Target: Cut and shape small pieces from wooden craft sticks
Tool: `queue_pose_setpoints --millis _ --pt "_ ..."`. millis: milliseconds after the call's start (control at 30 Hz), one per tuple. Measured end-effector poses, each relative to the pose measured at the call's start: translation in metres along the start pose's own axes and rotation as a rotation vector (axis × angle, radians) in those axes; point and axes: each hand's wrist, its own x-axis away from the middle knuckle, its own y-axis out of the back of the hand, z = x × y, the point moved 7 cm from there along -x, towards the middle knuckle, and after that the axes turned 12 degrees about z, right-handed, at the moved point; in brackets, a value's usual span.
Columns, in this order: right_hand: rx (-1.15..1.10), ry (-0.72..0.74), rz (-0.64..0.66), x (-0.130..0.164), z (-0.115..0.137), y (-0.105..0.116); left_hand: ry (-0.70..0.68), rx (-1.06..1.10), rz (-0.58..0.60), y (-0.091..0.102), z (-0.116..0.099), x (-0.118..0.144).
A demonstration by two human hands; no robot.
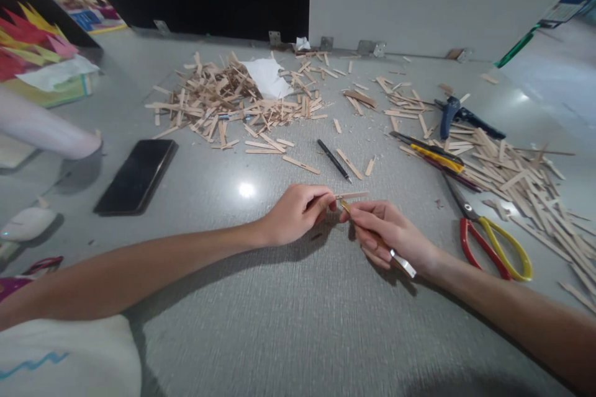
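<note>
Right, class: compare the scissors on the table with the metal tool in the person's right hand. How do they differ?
The scissors lie flat and untouched on the table; the metal tool is gripped in the right hand. The scissors have looped red and yellow handles; the tool has a slim silvery handle. The scissors sit beside loose sticks; the tool's tip meets the stick pinched by the left hand.

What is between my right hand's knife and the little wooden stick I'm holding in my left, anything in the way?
Nothing visible. The left hand pinches the wooden stick at one end, and the knife in the right hand has its tip right at the stick. The black pen lies farther up the table, apart.
</note>
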Motion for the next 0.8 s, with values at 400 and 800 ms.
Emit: queue_pose_setpoints --millis 400,800 --pt "1.153 0.106 -0.251 0.013 0.021 -0.006 -0.129 -0.12 -0.005 -0.006 -0.004 0.004" --pt "1.693 0.185 -0.052 0.012 0.016 -0.021 -0.241 -0.16 -0.021 -0.008 -0.007 0.006"
